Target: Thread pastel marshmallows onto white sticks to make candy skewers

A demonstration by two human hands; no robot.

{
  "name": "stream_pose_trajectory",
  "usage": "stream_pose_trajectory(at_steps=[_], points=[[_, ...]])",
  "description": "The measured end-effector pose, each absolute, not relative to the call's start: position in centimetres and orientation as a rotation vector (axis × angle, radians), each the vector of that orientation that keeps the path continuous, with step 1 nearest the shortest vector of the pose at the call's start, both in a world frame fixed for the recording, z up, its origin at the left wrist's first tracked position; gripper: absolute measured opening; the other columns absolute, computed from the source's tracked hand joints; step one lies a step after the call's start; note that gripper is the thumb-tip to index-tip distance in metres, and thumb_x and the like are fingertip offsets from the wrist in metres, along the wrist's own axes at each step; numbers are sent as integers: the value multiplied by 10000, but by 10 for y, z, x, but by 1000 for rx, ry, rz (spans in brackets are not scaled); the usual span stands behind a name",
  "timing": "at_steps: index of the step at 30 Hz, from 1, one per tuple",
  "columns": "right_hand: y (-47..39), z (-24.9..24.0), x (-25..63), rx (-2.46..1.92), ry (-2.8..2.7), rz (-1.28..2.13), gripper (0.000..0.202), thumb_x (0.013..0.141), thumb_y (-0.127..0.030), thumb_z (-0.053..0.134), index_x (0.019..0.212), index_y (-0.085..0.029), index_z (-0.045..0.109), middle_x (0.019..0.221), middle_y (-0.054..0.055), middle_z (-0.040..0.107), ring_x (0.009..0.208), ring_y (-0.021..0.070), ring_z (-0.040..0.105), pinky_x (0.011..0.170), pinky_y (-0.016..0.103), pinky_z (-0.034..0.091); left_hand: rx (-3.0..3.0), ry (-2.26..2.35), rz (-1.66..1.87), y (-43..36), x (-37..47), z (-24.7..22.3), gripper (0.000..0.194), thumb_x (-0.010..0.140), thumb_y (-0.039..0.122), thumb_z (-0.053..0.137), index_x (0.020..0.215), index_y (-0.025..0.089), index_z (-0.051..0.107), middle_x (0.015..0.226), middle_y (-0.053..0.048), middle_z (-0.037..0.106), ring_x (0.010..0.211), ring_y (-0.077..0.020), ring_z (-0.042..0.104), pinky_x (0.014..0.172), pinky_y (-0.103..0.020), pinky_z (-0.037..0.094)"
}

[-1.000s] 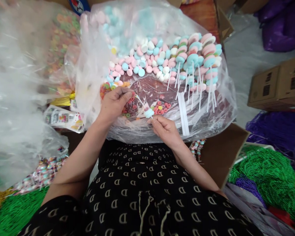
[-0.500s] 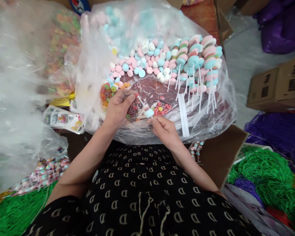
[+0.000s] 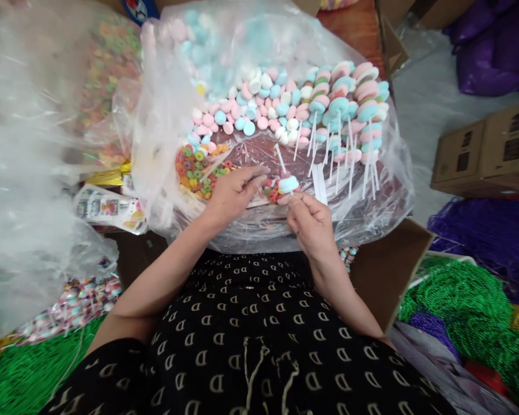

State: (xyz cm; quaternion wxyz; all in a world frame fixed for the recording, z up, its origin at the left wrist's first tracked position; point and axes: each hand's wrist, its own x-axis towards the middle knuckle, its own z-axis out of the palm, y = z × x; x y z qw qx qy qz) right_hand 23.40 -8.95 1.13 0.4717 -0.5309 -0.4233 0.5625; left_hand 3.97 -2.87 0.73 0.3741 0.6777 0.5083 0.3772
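My right hand (image 3: 310, 223) pinches the lower end of a white lollipop stick (image 3: 280, 158) that stands tilted up. Threaded on this stick are a pale blue and white marshmallow (image 3: 288, 184) and, just above it, a small pink candy ring (image 3: 285, 174). To the left, my left hand (image 3: 236, 193) hovers low over the plastic, its thumb and fingers stretched out and slightly apart, with nothing visible between them. Near its fingertips lie small red candy rings (image 3: 273, 195), partly hidden by the hands. More coloured candy rings (image 3: 194, 173) are heaped left of it.
Pink, blue and white marshmallows (image 3: 262, 109) spread across a clear plastic bag (image 3: 372, 213). Filled marshmallow skewers (image 3: 339, 109) are stacked at right, beside a bundle of white sticks (image 3: 319, 181). A bag of rings (image 3: 112, 75) stands left; an open cardboard box (image 3: 391, 265) is lower right.
My right hand has moved right with the stick. A pink ring now sits on the stick above the marshmallow. My left hand has let go of a red ring and shifted right.
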Motion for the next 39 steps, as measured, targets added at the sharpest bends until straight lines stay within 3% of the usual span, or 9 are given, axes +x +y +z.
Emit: stream_pose_trajectory(at_steps=[5, 11, 15, 20, 25, 34, 39], points=[[-88, 9, 237, -1298, -1001, 1358, 426, 927, -647, 720, 811, -240, 677, 453, -106, 340, 411, 84, 234, 448, 254, 177, 1920, 1468, 952, -16, 16, 10, 227, 1025, 303, 607, 1094, 249, 816, 1117, -46, 828, 1097, -234, 733, 1053, -393, 553], [-90, -1, 229, -1246, -988, 1439, 400, 929, -618, 732, 827, -234, 691, 449, -115, 364, 400, 78, 227, 436, 249, 182, 2240, 1696, 474, -11, -7, 2, 155, 959, 235, 666, 1027, 256, 804, 1149, -120, 747, 1214, -371, 629, 1115, -577, 462], [-91, -5, 227, -1267, -1035, 1434, 384, 952, -589, 697, 810, -233, 669, 459, -115, 367, 412, 78, 250, 441, 242, 209, 2294, 1732, 370, -5, -2, -5, 140, 952, 207, 663, 988, 244, 793, 1160, -142, 724, 1236, -404, 605, 1103, -607, 444], [-95, -7, 225, -1281, -1102, 1426, 334, 971, -525, 669, 824, -226, 676, 482, -104, 402, 434, 80, 297, 466, 242, 261, 2222, 1656, 560, 1, -11, -7, 167, 990, 288, 637, 981, 274, 803, 1076, -100, 761, 1108, -329, 644, 1074, -529, 465], [-93, -3, 223, -1277, -1094, 1428, 359, 971, -560, 665, 822, -234, 669, 479, -107, 368, 430, 82, 268, 454, 243, 237, 2093, 1528, 761, -11, 0, 4, 155, 987, 308, 657, 995, 277, 808, 1044, -52, 793, 1066, -269, 678, 1077, -447, 473], [-93, -1, 226, -1261, -1068, 1405, 416, 960, -636, 683, 833, -240, 672, 474, -108, 374, 422, 84, 253, 456, 261, 211, 1771, 1277, 756, -19, 39, 18, 178, 899, 233, 762, 1070, 232, 810, 960, -5, 818, 923, -187, 729, 902, -308, 548], [-89, 2, 233, -1289, -984, 1347, 445, 927, -676, 707, 862, -235, 689, 466, -105, 371, 422, 90, 268, 458, 259, 207, 1282, 1182, 908, -20, 35, 12, 125, 883, 341, 806, 908, 219, 804, 875, -23, 797, 748, -143, 717, 696, -259, 562]])
